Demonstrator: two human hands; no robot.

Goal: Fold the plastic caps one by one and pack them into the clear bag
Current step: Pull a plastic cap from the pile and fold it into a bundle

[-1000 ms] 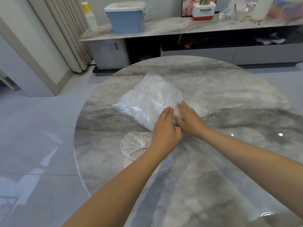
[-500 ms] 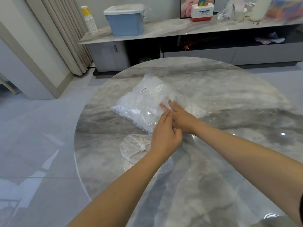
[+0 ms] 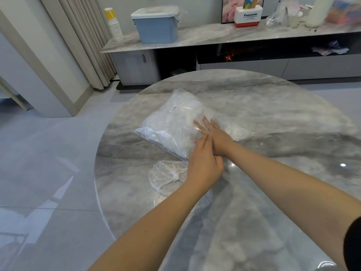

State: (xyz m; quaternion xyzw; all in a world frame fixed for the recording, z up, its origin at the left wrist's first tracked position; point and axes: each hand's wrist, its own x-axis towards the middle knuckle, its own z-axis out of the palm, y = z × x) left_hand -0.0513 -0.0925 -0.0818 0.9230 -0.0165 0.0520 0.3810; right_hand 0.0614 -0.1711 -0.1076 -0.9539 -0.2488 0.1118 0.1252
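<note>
A clear bag (image 3: 175, 122) stuffed with white plastic caps lies on the round marble table (image 3: 273, 114), its mouth towards me. My right hand (image 3: 216, 137) reaches into the mouth, and its flat, stretched fingers show through the film. A cap under the palm cannot be made out. My left hand (image 3: 203, 163) sits at the near edge of the mouth, fingers curled on the bag's film and touching my right wrist. A loose heap of crumpled plastic caps (image 3: 168, 177) lies just left of my left wrist, partly hidden by the forearm.
The table's left rim (image 3: 95, 173) curves close to the bag and the heap, with grey floor tiles beyond it. Behind the table runs a low cabinet (image 3: 234, 36) with a blue lidded box (image 3: 156, 24), stacked paper cups (image 3: 115, 26) and other items.
My right hand has slid from the bag's mouth further inside, under the film. My left hand has stayed at the mouth's near edge. The camera has tilted slightly.
</note>
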